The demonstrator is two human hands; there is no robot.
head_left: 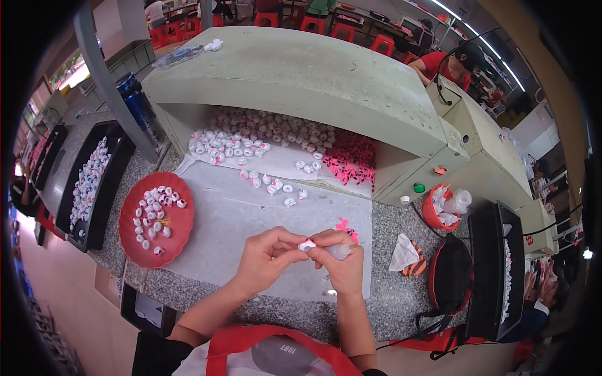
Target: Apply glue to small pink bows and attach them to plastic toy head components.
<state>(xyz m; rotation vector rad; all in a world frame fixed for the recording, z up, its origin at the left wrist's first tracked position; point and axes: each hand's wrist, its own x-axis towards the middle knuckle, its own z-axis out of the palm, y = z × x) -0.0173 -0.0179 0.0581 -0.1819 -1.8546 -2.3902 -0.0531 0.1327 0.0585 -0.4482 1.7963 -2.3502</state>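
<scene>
Over the white sheet (251, 200) my two hands meet, fingertips pinched together. Between thumb and fingers of my left hand (264, 255) is a small white rounded piece with a bit of pink (306, 245). My right hand (338, 260) grips the same piece from the other side. A translucent whitish item (339, 251) is tucked in its fingers; its kind does not show. Just beyond the right hand lies a little cluster of pink pieces (345, 229). Several loose white pieces (289, 202) rest farther up the sheet.
A pale green box-like machine (301, 69) stands ahead, with heaps of white pieces (276, 128) and pink pieces (348, 156) in its opening. A red scalloped plate (128, 241) is at left, black trays (116, 200) beyond. Right: a red bucket (433, 213) and a black bag (450, 269).
</scene>
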